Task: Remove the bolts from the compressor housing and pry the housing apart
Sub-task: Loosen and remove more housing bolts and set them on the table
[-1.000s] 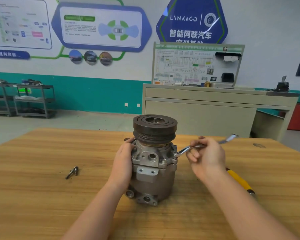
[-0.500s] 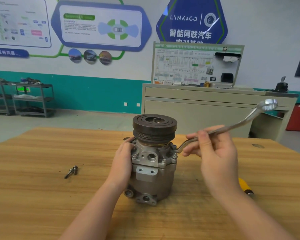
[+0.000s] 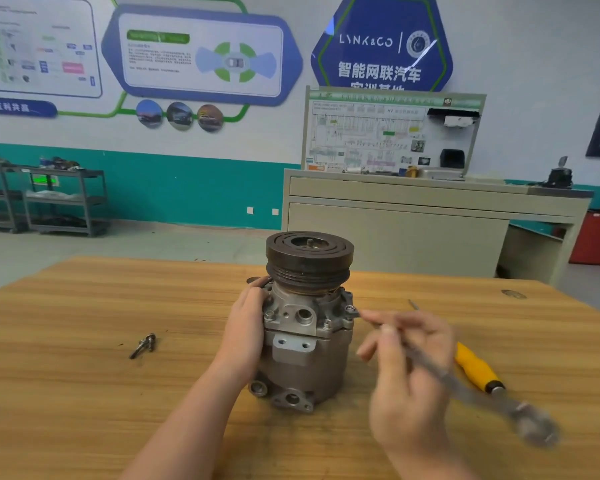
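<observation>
on the grainy, striped wooden table the compressor stands upright near the middle, a squat cast-metal cylinder, dull grey and rough-skinned, with round ports on its front face and lugged ears at its foot. its top carries a dark, rusty-brown pulley with concentric grooves on its flat face and ribbed belt grooves round the rim. my left hand lies against the left side of the housing, palm on the metal and fingers curled round toward the back, steadying it. my right hand holds a long, slim steel wrench, fingers loosely bent round its shank; the hand and tool are blurred, so i cannot tell exactly how each finger lies. the wrench's ring end sits on a bolt at the upper right flange of the housing, and its other end, a smeared grey ring, points toward me and to the right. other hex bolt heads show on the front flange. beside my right hand lies a screwdriver with a smooth yellow handle, partly hidden behind the wrench. well apart to the left lie loose bolts, small, dark and long-shanked, touching one another.
</observation>
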`<state>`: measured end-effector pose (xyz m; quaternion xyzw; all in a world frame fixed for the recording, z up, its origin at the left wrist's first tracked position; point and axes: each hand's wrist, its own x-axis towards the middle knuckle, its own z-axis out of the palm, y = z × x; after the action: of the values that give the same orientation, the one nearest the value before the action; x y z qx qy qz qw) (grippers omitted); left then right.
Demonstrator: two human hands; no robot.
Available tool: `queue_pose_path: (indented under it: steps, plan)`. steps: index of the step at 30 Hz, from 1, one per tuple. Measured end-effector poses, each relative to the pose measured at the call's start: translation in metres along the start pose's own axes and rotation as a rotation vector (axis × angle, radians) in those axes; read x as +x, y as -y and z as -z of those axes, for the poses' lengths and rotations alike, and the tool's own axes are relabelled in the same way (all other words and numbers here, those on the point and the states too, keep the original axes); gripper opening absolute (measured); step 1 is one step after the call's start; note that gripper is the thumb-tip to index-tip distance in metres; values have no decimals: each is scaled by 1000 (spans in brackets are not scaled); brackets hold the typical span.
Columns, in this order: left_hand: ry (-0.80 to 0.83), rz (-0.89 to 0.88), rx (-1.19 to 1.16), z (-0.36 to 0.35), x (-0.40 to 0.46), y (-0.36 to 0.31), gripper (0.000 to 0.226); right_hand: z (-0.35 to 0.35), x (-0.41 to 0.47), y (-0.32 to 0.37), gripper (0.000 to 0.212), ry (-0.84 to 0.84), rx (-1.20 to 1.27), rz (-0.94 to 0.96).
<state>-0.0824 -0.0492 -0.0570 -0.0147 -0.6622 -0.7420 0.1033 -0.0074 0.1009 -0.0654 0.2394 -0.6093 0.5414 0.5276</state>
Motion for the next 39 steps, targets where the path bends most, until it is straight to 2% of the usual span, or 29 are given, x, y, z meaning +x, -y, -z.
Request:
queue_pose_path:
  steps: [3, 5, 7, 9, 11, 14, 19, 25, 28, 30, 32, 34, 35, 37, 39]
  plan:
    - [0, 7, 5, 0, 0, 1, 36, 0, 28, -5, 16, -303, 332, -410]
    - [1, 5, -2, 0, 0, 1, 36, 1, 51, -16, 18, -396, 448, -671]
    - [0, 4, -4, 0, 0, 0, 36, -1, 72, -30, 18, -375, 523, -956]
    - [5, 6, -6, 0, 1, 1, 37, -2, 84, -39, 19, -283, 607, -1226]
    - [8, 10, -8, 0, 1, 1, 36, 3, 90, -41, 17, -240, 712, -1335]
    - [7, 17, -18, 1, 3, 2, 35, 14, 90, -36, 19, -256, 772, -1173]
    - [13, 9, -12, 0, 1, 2, 36, 19, 66, -13, 20, -86, 329, -669]
    - [11, 11, -4, 1, -1, 1, 36, 13, 46, 5, 15, 89, -5, -279]
    - [2, 6, -3, 0, 0, 2, 36, 12, 39, 1, 19, 244, -286, 107]
    - [-3, -2, -4, 0, -1, 2, 36, 11, 30, -1, 13, 323, -386, 325]
    - [-7, 1, -3, 0, 0, 2, 35, 11, 21, -8, 12, 398, -409, 460]
    - [-9, 5, -17, 0, 1, 2, 35, 11, 13, -16, 11, 393, -365, 494]
    - [-7, 8, -28, 1, 1, 2, 35, 9, 10, -17, 10, 331, -270, 435]
    - [2, 14, -33, 1, 3, 3, 35, 5, 12, -16, 11, 133, 11, 205]
    - [4, 15, -31, 0, 5, 5, 36, -2, 19, -12, 22, -93, 161, -30]
